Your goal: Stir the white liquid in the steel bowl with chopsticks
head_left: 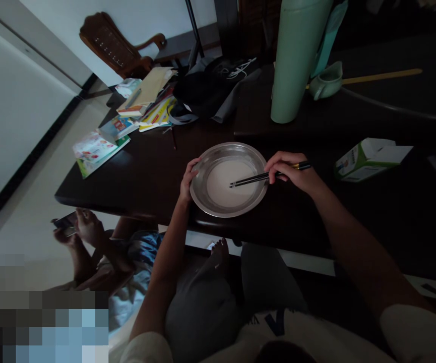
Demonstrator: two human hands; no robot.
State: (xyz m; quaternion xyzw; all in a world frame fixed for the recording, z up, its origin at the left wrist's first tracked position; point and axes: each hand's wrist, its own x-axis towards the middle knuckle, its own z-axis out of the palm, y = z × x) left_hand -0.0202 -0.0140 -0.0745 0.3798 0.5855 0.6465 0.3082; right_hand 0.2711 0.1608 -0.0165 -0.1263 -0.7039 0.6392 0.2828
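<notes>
A round metal bowl stands on the dark table near its front edge. Pale, whitish liquid covers its bottom. My left hand grips the bowl's left rim, with the thumb side out of sight. In my right hand is a pair of black chopsticks, held at the bowl's right side. Their tips reach into the whitish liquid around the bowl's middle.
An opened green-and-white carton lies to the right. Behind stand a tall green flask and a small green pitcher. Books and a black bag lie at back left. Another person's hands hold a phone.
</notes>
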